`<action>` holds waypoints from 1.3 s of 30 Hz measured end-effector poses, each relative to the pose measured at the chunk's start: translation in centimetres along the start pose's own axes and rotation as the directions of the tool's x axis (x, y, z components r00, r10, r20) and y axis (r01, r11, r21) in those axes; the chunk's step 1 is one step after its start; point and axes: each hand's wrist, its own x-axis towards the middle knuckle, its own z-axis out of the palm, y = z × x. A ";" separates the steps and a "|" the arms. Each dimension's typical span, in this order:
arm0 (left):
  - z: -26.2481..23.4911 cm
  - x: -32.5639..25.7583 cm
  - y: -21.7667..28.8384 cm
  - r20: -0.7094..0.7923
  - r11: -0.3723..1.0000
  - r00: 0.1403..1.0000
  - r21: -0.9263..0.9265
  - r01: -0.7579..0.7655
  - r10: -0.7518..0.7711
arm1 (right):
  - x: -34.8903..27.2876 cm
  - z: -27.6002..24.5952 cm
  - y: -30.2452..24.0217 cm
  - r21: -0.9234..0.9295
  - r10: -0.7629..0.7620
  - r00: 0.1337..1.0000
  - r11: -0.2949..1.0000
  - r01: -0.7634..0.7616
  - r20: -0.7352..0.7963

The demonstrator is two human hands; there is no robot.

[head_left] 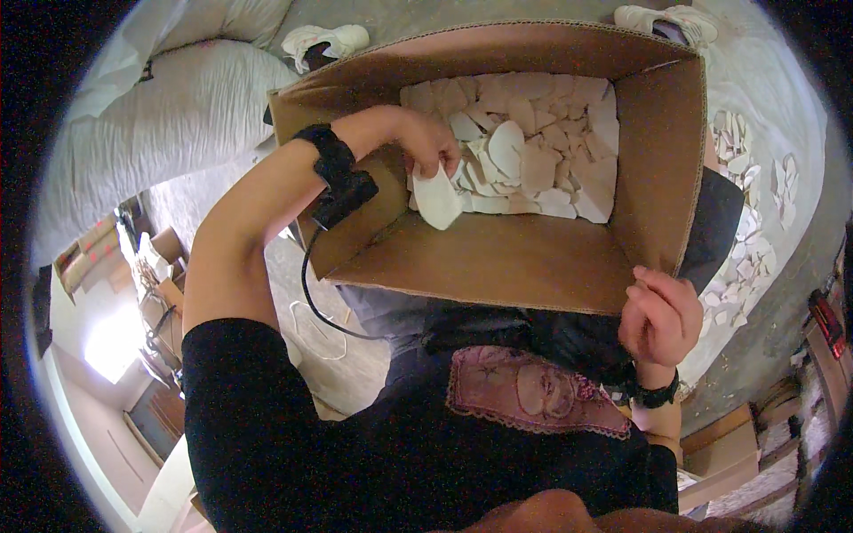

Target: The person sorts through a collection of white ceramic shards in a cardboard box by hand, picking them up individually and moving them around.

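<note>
**Hands at the box, one pale piece going in**

Knees and black shirt closest to the camera, and above them the right hand [659,318] is curled over the near right corner of the large open brown cardboard box [498,262], fingers closed on the rim to steady it. A dark band sits on that wrist.

Across to the other side: the left hand [426,142] reaches down inside the box, a black wrist strap with a trailing cable [342,182] on the forearm. Its fingers are pinched shut on the top edge of a flat, off-white, rounded cut-out piece [438,200], which hangs below the fingertips, just above the bare cardboard floor and right beside the heap.

Further in, the far half of the box is already layered with a pile of similar cream-coloured flat pieces [533,142]; the near half of the floor shows plain cardboard. By my reading the filling is partly done.

Beyond the box on the right, more loose pale pieces [742,222] lie scattered on the grey floor, so plenty appears left outside. Far left, bulky white sacks [178,115].
</note>
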 end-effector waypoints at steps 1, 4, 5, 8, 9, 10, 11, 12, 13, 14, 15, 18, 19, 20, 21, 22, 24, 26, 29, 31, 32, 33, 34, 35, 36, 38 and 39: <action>0.3 0.2 0.0 0.015 0.999 1.000 0.023 0.027 -0.027 | 0.3 0.1 0.0 -0.034 -0.020 1.000 0.999 0.019 -0.021; 1.1 0.7 0.1 0.053 0.997 0.996 0.055 0.062 -0.065 | 0.5 0.0 -0.1 -0.033 -0.009 1.000 0.999 0.009 -0.010; 1.2 0.8 0.1 0.059 0.998 0.997 0.040 0.047 -0.050 | 0.4 -0.1 -0.1 -0.016 0.006 1.000 1.000 -0.006 0.007; 1.5 0.4 1.2 0.070 0.996 0.998 -0.092 0.011 -0.005 | 0.7 0.1 -0.1 -0.025 -0.026 0.999 0.999 0.026 -0.031; 1.7 0.1 1.4 0.066 0.988 0.998 -0.154 0.004 0.006 | 0.7 0.2 -0.1 -0.022 -0.034 0.999 0.999 0.034 -0.037; 1.9 0.2 1.2 0.038 0.994 0.995 -0.064 -0.093 0.095 | 0.7 0.3 0.0 -0.020 -0.042 0.998 0.999 0.041 -0.043; 2.2 0.4 1.0 0.018 0.982 0.983 0.030 -0.186 0.185 | 0.7 0.3 0.0 -0.017 -0.050 0.998 0.999 0.049 -0.049; 2.3 0.6 1.2 0.009 0.953 0.961 0.128 -0.276 0.277 | 0.7 0.2 0.0 -0.015 -0.045 0.998 0.999 0.044 -0.036; 2.5 0.7 1.3 0.028 0.967 0.975 0.124 -0.221 0.219 | 0.7 0.0 0.0 -0.013 -0.039 0.999 0.999 0.039 -0.023; 3.1 0.9 1.5 0.048 0.979 0.986 0.121 -0.165 0.160 | 0.6 -0.1 -0.1 -0.011 -0.034 0.999 0.999 0.034 -0.011; 3.5 1.0 1.9 0.068 0.987 0.993 0.120 -0.108 0.101 | 0.5 -0.1 -0.1 -0.004 0.000 1.000 1.000 0.000 -0.013; 3.9 0.5 3.1 -0.019 0.984 1.000 0.180 0.004 -0.001 | 0.2 0.1 -0.2 -0.015 0.022 0.999 1.000 -0.022 -0.032; 4.0 0.3 3.1 -0.069 0.984 0.998 0.181 0.004 0.009 | 0.4 0.2 0.0 -0.040 -0.024 0.999 0.999 0.022 -0.048; 3.9 0.2 2.7 -0.160 0.989 0.982 0.117 -0.087 0.105 | 0.5 0.3 0.1 -0.066 -0.071 0.996 0.996 0.067 -0.061; 3.7 -0.1 2.2 -0.254 0.981 0.948 0.062 -0.184 0.194 | 0.5 0.2 0.1 -0.064 -0.059 0.997 0.996 0.055 -0.051; 3.4 -0.3 1.7 -0.351 0.959 0.896 0.017 -0.284 0.272 | 0.4 0.1 0.0 -0.061 -0.046 0.998 0.997 0.044 -0.040; 2.7 -1.0 1.1 -0.485 0.964 0.850 -0.050 -0.260 0.204 | 0.4 0.1 0.0 -0.062 -0.035 0.999 0.998 0.032 -0.035; 2.7 -1.2 0.5 -0.636 0.951 0.754 -0.099 -0.292 0.165 | 0.4 0.2 -0.1 -0.070 -0.035 0.998 0.997 0.032 -0.047; 3.4 -1.2 0.7 -0.797 0.951 0.595 -0.256 -0.174 -0.105 | 0.3 0.2 0.0 -0.099 -0.040 0.998 0.994 0.035 -0.050; 4.3 -0.3 -0.1 -0.858 0.868 0.413 -0.429 -0.249 -0.305 | 0.2 0.2 0.1 -0.089 -0.032 0.998 0.996 0.027 -0.055; 4.6 0.3 -0.7 -0.856 0.813 0.319 -0.498 -0.303 -0.406 | 0.2 0.2 0.1 -0.084 -0.029 0.998 0.996 0.024 -0.057; 4.7 0.9 -1.5 -0.852 0.796 0.229 -0.523 -0.304 -0.471 | 0.2 0.2 0.1 -0.084 -0.034 0.998 0.996 0.029 -0.057; 4.9 1.5 -2.2 -0.836 0.778 0.141 -0.546 -0.310 -0.531 | 0.2 0.2 0.1 -0.087 -0.036 0.998 0.996 0.031 -0.054; 4.8 2.1 -3.0 -0.810 0.759 0.053 -0.568 -0.319 -0.584 | 0.3 0.2 0.1 -0.090 -0.038 0.998 0.995 0.033 -0.052; 4.5 2.4 -3.2 -0.756 0.614 0.103 -0.596 -0.518 -0.646 | 0.1 0.2 0.2 -0.083 -0.040 0.998 0.996 0.035 -0.051; 4.3 3.7 -5.5 -0.839 0.844 -0.176 -0.459 -0.279 -0.515 | 0.2 0.1 0.2 -0.058 -0.051 0.997 0.997 0.048 -0.051; 4.1 4.7 -7.3 -0.862 0.912 -0.296 -0.391 -0.127 -0.411 | 0.2 0.1 0.2 -0.054 -0.057 0.997 0.997 0.055 -0.050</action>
